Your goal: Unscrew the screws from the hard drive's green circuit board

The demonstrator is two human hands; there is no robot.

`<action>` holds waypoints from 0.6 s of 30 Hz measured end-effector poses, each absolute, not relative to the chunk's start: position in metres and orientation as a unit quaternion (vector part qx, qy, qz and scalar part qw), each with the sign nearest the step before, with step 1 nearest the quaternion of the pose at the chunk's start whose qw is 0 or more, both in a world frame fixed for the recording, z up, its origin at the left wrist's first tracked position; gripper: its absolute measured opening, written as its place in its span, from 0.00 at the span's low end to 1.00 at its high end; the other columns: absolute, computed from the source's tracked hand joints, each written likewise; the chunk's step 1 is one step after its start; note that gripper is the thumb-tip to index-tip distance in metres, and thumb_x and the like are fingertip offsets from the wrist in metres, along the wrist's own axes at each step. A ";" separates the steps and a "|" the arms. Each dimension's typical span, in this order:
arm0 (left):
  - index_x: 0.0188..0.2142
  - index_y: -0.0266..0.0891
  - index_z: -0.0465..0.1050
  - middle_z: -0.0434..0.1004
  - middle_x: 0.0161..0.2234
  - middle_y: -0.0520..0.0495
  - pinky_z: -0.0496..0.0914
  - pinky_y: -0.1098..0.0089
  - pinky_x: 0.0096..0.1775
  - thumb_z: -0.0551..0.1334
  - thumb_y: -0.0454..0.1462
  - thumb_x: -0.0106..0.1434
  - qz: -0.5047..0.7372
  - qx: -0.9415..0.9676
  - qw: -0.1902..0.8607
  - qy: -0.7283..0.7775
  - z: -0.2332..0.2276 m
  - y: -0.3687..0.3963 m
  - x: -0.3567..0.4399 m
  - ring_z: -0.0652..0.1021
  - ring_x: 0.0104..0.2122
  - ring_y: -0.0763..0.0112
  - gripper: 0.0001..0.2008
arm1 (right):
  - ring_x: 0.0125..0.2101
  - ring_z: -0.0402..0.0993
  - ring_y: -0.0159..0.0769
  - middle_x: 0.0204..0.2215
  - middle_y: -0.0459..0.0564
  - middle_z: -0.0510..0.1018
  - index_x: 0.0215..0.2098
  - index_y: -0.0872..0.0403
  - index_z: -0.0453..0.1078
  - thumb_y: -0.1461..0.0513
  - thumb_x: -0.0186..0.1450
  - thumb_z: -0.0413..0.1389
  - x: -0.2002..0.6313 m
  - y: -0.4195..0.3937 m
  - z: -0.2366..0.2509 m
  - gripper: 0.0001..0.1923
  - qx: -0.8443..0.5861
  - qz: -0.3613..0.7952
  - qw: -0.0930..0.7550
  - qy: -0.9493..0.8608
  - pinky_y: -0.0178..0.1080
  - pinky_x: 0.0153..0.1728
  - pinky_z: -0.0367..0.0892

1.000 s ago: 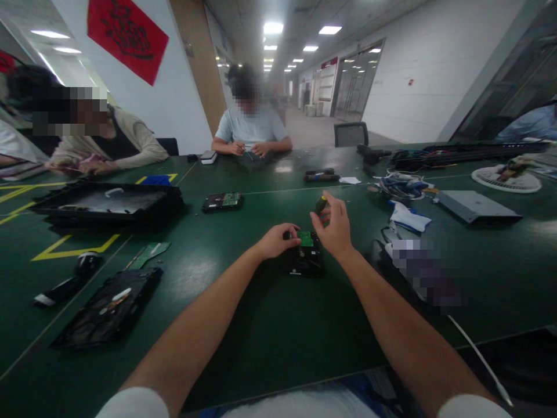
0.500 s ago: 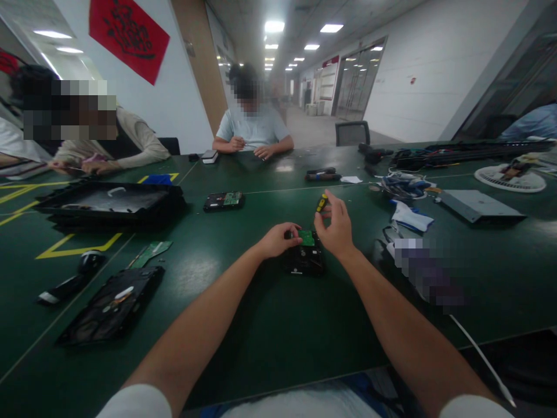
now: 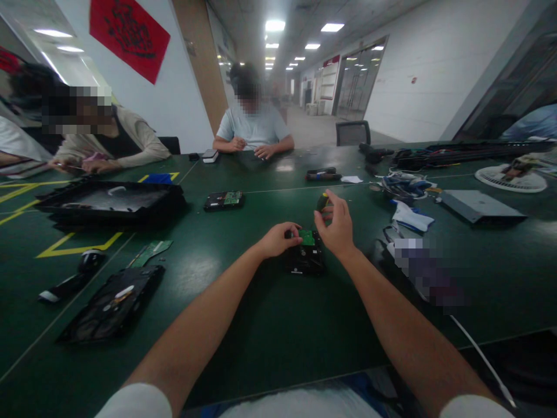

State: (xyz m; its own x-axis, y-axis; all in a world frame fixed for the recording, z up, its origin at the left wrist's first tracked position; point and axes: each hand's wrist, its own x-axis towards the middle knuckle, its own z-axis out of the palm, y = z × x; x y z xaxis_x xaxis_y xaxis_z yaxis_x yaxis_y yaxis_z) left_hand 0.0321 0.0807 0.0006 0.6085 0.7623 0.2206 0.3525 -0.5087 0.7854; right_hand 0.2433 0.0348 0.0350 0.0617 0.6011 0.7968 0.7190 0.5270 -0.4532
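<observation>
Big green desk (image 3: 270, 325) w/ a black drive (image 3: 304, 259) in the middle, green board (image 3: 307, 237) on top. Left hand (image 3: 278, 239) curls on the drive's far edge. Right hand (image 3: 337, 223) pinches a small screwdriver (image 3: 321, 201) just above it.

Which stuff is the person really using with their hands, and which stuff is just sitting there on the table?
In use:
hard drive, steadied by the left hand
screwdriver, held upright over it in the right hand

Just lying about:
second hard drive
big black tray
grey flat box
bundle of cables
</observation>
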 end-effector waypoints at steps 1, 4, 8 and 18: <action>0.33 0.41 0.74 0.77 0.56 0.44 0.65 0.55 0.60 0.68 0.40 0.61 0.285 0.820 0.361 0.340 0.000 0.081 0.032 0.77 0.53 0.58 0.07 | 0.37 0.75 0.39 0.53 0.58 0.68 0.69 0.49 0.53 0.60 0.68 0.56 0.243 0.035 0.035 0.33 -0.487 -0.058 0.544 -0.680 0.46 0.36 0.81; 0.33 0.40 0.74 0.77 0.56 0.44 0.66 0.55 0.59 0.68 0.41 0.62 0.284 0.819 0.364 0.342 -0.001 0.081 0.032 0.77 0.52 0.59 0.07 | 0.37 0.75 0.38 0.52 0.58 0.68 0.69 0.49 0.53 0.61 0.68 0.56 0.243 0.035 0.035 0.33 -0.484 -0.062 0.541 -0.684 0.46 0.37 0.81; 0.33 0.41 0.74 0.77 0.56 0.45 0.65 0.54 0.59 0.68 0.40 0.61 0.281 0.823 0.358 0.341 -0.001 0.082 0.032 0.77 0.53 0.59 0.07 | 0.40 0.75 0.40 0.52 0.58 0.69 0.70 0.49 0.52 0.63 0.67 0.55 0.242 0.034 0.036 0.34 -0.478 -0.059 0.539 -0.691 0.46 0.38 0.81; 0.34 0.41 0.75 0.77 0.56 0.45 0.66 0.55 0.59 0.68 0.41 0.61 0.281 0.824 0.352 0.344 -0.001 0.082 0.032 0.77 0.52 0.59 0.07 | 0.40 0.76 0.40 0.54 0.59 0.69 0.70 0.49 0.52 0.63 0.67 0.55 0.242 0.034 0.036 0.34 -0.475 -0.053 0.540 -0.693 0.46 0.38 0.81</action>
State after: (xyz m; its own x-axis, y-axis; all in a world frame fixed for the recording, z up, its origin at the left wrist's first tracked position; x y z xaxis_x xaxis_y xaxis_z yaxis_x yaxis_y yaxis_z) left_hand 0.0315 0.0820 -0.0010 0.6056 0.7646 0.2206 0.3695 -0.5157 0.7730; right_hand 0.2416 0.0335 0.0362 0.0344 0.6010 0.7985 0.7153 0.5432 -0.4397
